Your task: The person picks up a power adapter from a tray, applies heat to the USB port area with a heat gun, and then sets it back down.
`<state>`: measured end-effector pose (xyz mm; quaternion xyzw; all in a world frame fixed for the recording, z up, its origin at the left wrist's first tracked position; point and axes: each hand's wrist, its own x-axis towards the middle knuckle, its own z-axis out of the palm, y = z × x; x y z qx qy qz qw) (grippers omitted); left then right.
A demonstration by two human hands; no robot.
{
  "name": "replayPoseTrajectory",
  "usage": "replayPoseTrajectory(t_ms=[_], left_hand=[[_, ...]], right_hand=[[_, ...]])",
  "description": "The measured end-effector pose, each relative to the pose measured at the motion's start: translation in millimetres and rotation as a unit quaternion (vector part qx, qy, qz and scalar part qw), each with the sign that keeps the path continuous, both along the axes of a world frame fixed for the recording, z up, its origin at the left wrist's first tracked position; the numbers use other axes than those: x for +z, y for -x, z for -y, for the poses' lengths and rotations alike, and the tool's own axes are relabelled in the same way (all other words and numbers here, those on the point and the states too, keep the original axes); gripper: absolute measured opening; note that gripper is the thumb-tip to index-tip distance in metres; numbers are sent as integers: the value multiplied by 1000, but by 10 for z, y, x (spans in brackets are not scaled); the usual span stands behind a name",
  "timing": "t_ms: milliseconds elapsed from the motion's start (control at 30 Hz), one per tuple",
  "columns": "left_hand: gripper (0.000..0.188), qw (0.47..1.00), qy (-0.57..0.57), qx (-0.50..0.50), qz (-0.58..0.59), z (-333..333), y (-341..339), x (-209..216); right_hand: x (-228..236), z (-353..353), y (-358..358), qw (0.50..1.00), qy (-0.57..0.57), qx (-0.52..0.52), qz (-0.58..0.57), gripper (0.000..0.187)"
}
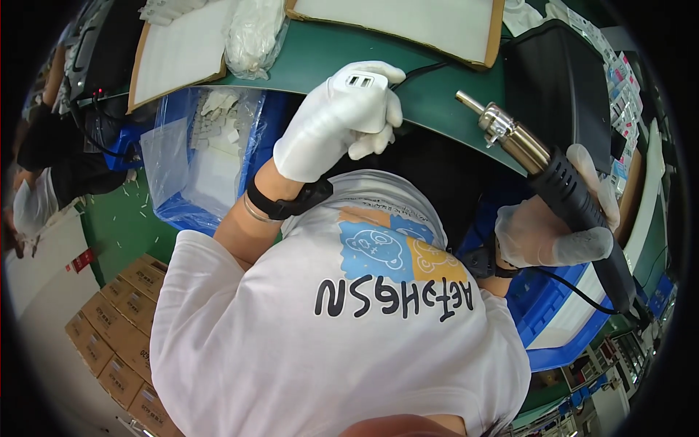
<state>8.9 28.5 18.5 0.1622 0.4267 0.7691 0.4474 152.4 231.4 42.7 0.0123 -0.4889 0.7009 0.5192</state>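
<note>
Up near the bench's edge, my left hand [328, 120] is closed in a white glove. It grips a small white charger [368, 89] whose end, with two USB ports, faces up. Over on the right, my right hand [531, 234], also gloved and with a grey fingertip showing, wraps round the black handle of a hot air gun [518, 142]. The gun's metal barrel and narrow nozzle point up and left, toward the charger but well apart from it. A black cable runs by my right wrist near the handle's lower end.
The green bench [331, 51] carries white-lined cardboard trays [397, 22] and a clear plastic bag [255, 36]. A black box [557, 87] stands at right. Blue bins [164, 171] flank me, the left one holding small white pieces. Cartons [120, 320] are stacked behind left; another person is at far left.
</note>
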Motion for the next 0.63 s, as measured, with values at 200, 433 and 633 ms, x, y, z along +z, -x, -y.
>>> replayPoseTrajectory(t_ms=[200, 433, 633], left_hand=[[60, 941, -158, -82, 287, -27, 39, -212], [55, 969, -38, 55, 238, -83, -72, -86], [55, 980, -37, 28, 195, -43, -88, -124]], right_hand=[[-73, -81, 1, 984, -98, -133, 59, 53], [-67, -81, -71, 975, -140, -123, 124, 50], [-224, -8, -63, 985, -46, -141, 87, 44]])
